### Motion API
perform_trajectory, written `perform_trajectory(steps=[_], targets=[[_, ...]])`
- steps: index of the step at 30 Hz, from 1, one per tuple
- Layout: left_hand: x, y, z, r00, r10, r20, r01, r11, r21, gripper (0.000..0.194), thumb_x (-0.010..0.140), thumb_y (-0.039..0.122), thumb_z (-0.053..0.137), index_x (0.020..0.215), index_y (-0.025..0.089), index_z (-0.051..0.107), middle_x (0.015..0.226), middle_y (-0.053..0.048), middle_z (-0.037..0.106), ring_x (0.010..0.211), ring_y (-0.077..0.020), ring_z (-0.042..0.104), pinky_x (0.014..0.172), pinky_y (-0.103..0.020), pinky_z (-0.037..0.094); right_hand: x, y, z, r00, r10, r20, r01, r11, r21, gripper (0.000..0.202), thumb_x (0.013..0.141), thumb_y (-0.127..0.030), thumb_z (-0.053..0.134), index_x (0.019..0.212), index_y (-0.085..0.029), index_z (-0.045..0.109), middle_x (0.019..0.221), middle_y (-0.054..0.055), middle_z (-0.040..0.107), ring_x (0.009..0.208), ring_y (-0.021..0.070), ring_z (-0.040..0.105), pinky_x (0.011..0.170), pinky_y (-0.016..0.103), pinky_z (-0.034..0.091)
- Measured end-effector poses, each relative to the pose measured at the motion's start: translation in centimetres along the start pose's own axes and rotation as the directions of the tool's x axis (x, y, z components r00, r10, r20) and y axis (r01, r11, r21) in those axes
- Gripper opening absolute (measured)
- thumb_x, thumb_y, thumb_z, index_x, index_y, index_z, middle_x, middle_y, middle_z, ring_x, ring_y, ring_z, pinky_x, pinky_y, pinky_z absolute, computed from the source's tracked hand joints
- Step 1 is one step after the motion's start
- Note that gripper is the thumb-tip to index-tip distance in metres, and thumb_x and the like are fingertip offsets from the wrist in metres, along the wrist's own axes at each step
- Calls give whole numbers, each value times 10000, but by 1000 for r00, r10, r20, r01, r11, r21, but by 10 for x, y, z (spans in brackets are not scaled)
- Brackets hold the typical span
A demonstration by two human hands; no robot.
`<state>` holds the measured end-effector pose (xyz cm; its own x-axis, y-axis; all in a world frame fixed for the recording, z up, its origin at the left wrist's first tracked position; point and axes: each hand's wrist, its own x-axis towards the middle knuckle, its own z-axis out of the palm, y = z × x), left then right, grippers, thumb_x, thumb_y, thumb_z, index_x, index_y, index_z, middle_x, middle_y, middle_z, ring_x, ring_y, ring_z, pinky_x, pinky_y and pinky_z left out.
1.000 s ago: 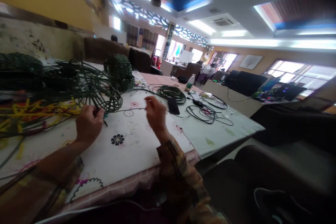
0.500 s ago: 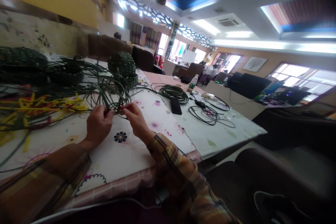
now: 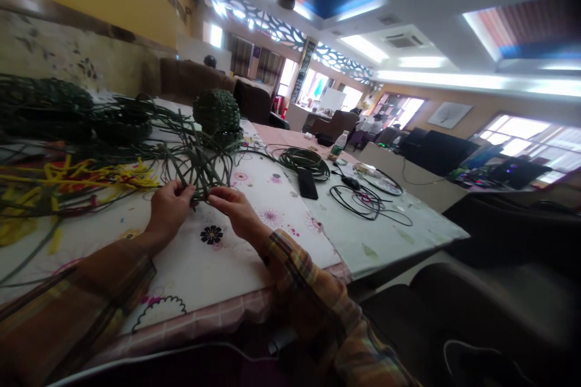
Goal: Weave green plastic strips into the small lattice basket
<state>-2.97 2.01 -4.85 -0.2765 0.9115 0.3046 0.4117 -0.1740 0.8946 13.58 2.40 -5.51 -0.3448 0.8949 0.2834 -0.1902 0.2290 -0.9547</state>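
Observation:
A loose bundle of dark green weaving strips [image 3: 198,157] fans up and out from between my hands over the white flowered tablecloth [image 3: 236,260]. My left hand [image 3: 170,208] pinches the strips near their lower end, thumb against forefinger. Close beside it on the right, my right hand [image 3: 233,208] is closed with its fingertips on the same strips. Just behind the bundle stands a rounded dark green woven piece [image 3: 216,113]. The exact crossing of the strips at my fingertips is too small to make out.
Yellow strips [image 3: 104,175] and more dark woven pieces [image 3: 45,103] lie at the left. On the right are a green coil [image 3: 304,162], a black phone [image 3: 307,184], a mouse [image 3: 350,182], a black cable loop [image 3: 356,201] and a bottle [image 3: 339,144].
The whole view has shifted slightly right and down. Both hands stay at the strips; my right fingers have straightened a little, and the strips at the fingertips have shifted.

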Motion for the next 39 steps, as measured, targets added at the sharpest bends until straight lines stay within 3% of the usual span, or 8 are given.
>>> perform_trajectory(steps=[2, 7, 11, 14, 19, 27, 35, 39], targets=[[1, 2, -2, 1000, -1, -22, 2, 999, 48, 223, 793, 440, 547, 768, 220, 573, 729, -36, 641, 705, -228, 612, 667, -355, 485, -2, -5, 1, 990, -101, 97, 127, 942, -312, 195, 924, -394, 750, 911, -199, 758, 965, 18, 746, 916, 156, 650, 930, 315, 516], [1, 8, -7, 993, 73, 92, -90, 974, 206, 204, 689, 399, 612, 608, 239, 513, 628, -14, 555, 650, -212, 506, 610, -322, 327, -5, -21, 3, 913, -256, 317, 401, 429, -809, 192, 1008, -167, 616, 913, -210, 777, 1120, 66, 742, 1024, 173, 662, 916, 280, 505], [-6, 15, -4, 950, 181, 254, -236, 950, 205, 202, 677, 417, 609, 601, 237, 557, 672, -27, 610, 691, -222, 564, 636, -315, 374, 5, -28, -11, 896, -398, 195, 391, 501, -772, 281, 1020, -113, 525, 1047, -208, 787, 1118, 62, 740, 1039, 150, 702, 928, 250, 536], [-8, 15, -1, 965, 119, 234, -151, 980, 126, 246, 695, 462, 637, 620, 234, 584, 639, -21, 633, 652, -215, 587, 624, -307, 406, 9, -31, -23, 914, -395, 92, 318, 556, -768, 290, 1037, -164, 530, 1239, -199, 735, 1148, 71, 767, 1055, 168, 715, 966, 292, 553], [-3, 10, -1, 982, -18, 188, 40, 993, -115, 298, 641, 474, 725, 604, 217, 580, 578, -4, 615, 578, -180, 576, 565, -275, 442, 2, -37, -21, 929, -223, 296, 357, 321, -877, 461, 916, -231, 787, 1363, -212, 672, 1376, 117, 727, 1435, 272, 544, 1290, 516, 290], [-3, 11, -1, 982, -67, 178, 127, 930, -345, 276, 646, 389, 802, 619, 178, 627, 583, 5, 599, 554, -136, 566, 546, -235, 482, 0, -31, -15, 937, -229, 265, 304, 156, -940, 206, 1009, -150, 583, 965, -232, 767, 1048, 56, 748, 1327, 231, 559, 1330, 476, 159], [-5, 4, 5, 987, -143, 74, 161, 901, -404, 310, 689, 365, 818, 615, 178, 583, 606, 16, 590, 553, -117, 567, 539, -214, 490, 4, -16, -14, 956, -169, 240, 266, 156, -951, 228, 971, -131, 599, 863, -212, 783, 1000, 41, 749, 1320, 238, 548, 1346, 511, -1], [-7, 6, 5, 994, -89, 57, 105, 906, -409, 289, 733, 431, 782, 731, 179, 641, 687, 4, 607, 606, -134, 578, 634, -268, 576, 5, -15, -19, 922, -277, 269, 327, 190, -926, 271, 969, -114, 579, 834, -230, 783, 973, 23, 764, 1285, 224, 584, 1347, 507, -29]])
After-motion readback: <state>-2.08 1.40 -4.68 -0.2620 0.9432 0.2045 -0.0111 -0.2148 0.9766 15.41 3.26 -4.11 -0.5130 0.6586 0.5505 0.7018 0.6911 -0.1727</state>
